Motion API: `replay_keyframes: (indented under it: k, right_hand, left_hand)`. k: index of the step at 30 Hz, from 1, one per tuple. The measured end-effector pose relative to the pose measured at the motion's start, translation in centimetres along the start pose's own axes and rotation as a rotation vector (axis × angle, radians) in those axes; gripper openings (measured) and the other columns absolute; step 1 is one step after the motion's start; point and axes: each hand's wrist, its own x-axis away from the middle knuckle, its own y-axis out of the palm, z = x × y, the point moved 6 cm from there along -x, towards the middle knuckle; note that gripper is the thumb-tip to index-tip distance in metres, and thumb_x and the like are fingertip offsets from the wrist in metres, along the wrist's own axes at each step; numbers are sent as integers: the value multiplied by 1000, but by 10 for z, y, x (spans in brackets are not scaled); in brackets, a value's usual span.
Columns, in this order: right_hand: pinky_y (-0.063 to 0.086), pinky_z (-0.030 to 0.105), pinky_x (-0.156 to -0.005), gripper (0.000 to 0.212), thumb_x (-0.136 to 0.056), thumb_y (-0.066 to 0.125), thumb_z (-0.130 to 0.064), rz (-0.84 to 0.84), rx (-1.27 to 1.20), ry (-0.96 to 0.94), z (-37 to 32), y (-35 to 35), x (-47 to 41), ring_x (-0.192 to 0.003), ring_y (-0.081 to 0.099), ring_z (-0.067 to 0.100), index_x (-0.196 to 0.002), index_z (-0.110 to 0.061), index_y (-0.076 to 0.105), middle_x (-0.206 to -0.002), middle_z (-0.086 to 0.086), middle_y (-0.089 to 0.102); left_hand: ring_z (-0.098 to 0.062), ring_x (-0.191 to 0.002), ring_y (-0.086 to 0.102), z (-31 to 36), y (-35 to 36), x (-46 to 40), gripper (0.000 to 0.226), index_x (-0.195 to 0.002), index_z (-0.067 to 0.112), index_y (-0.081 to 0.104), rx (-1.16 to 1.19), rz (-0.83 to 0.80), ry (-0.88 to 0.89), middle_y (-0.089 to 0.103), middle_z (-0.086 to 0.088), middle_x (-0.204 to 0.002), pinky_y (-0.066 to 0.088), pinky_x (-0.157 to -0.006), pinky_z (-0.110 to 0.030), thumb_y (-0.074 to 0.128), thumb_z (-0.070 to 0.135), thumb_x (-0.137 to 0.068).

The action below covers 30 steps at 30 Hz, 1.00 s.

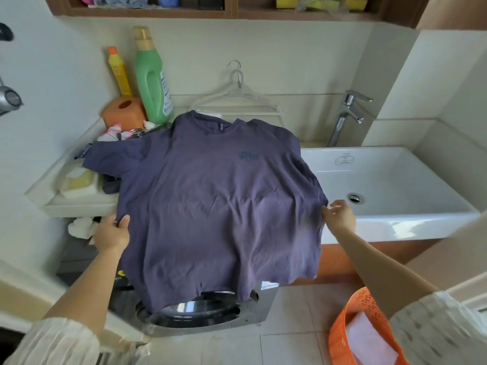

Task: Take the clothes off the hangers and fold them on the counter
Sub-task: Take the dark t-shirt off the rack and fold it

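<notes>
The shirt [221,196] was already off its hanger and lay spread front-up, collar at the far end on the counter [79,204], its near half hanging over the counter edge in front of the washer [210,314]. Left hand [112,234] pinched the left side seam w/ thumb on top and fingers curled under the cloth. Right hand [340,216] pinched the right edge between thumb and fingertips, other fingers loosely spread.

Step in hand, as I judged it: laying the shirt flat and pulling it taut, i.e. the start of the fold. No fold was made yet. Next move prob. called for both hands to bring the sides and sleeves in toward the middle, then lift the hanging hem up to the collar. There was little flat room, so the cloth could slip off the near edge.

Two hangers [238,97] stood empty against the far wall behind the collar. Sink [390,180] to the right, bottles [150,80] far left, orange basket [350,335] near right on the floor.

Hard to tell: the right sleeve was tucked out of sight, the counter under the shirt was covered, the chest print was too blurred to read, and the clutter at far left was partly hidden by the left sleeve.
</notes>
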Motion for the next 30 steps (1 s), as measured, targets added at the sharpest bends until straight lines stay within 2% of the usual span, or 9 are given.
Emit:
replay_keyframes:
  k: [2,4,7,9,13,16,20,26,30]
  right_hand:
    - [44,36,-88,30,-84,66,-26,19,53,-77,5,3,9,-104,60,33,-108,-9,63,-111,10,65]
    - [45,36,-86,29,-85,65,-29,-13,102,-75,10,8,16,-104,60,33,-105,-9,67,-108,9,67]
    - [41,32,-66,29,-88,59,-30,-89,209,-75,10,17,22,-88,61,37,-84,-2,66,-79,14,65]
    - [35,30,-62,28,-87,58,-29,-72,259,-67,8,17,23,-82,59,37,-77,-2,62,-70,10,58]
    - [40,31,-66,20,-85,55,-21,-76,281,-62,3,24,19,-84,58,37,-83,-4,65,-87,18,66]
    - [40,32,-69,20,-84,52,-16,-71,249,-53,-1,26,17,-90,59,40,-87,-2,66,-92,21,66]
    - [45,35,-71,16,-85,55,-14,-7,214,-22,12,15,21,-85,57,40,-80,-3,66,-87,22,66]
    - [46,38,-85,16,-88,60,-15,143,140,-104,6,-28,17,-100,60,40,-98,-10,72,-105,18,69]
    - [45,36,-84,18,-86,57,-10,232,65,-148,-14,-51,10,-101,60,40,-96,-8,72,-106,18,68]
  left_hand:
    - [-45,-93,56,-5,2,8,31,-93,-8,56,1,-4,0,59,-29,-94,41,-78,-45,53,23,-96]
    - [-45,-91,56,-12,3,15,32,-90,-9,57,-28,-22,7,60,-28,-91,39,-75,-44,53,22,-96]
    - [-46,-92,56,-23,7,25,34,-88,-8,59,-51,-60,-6,62,-29,-93,39,-76,-43,51,24,-97]
    - [-46,-95,57,-25,10,30,33,-92,-6,61,-56,-87,-33,63,-28,-97,42,-80,-44,51,25,-97]
    - [-47,-97,57,-27,12,35,32,-92,-7,62,-45,-98,-69,64,-28,-100,43,-82,-46,53,24,-96]
    - [-47,-99,56,-26,11,36,32,-93,-7,63,-56,-86,-75,63,-29,-100,43,-82,-46,52,23,-96]
    - [-46,-97,57,-30,7,35,31,-92,-6,63,-39,-69,-89,64,-28,-97,43,-81,-46,53,23,-96]
    - [-48,-100,54,-32,-6,26,32,-95,-7,61,0,-26,-83,61,-31,-102,42,-84,-47,51,23,-97]
    - [-47,-94,54,-25,-17,19,30,-86,-3,52,78,50,-56,57,-32,-98,41,-80,-48,46,24,-99]
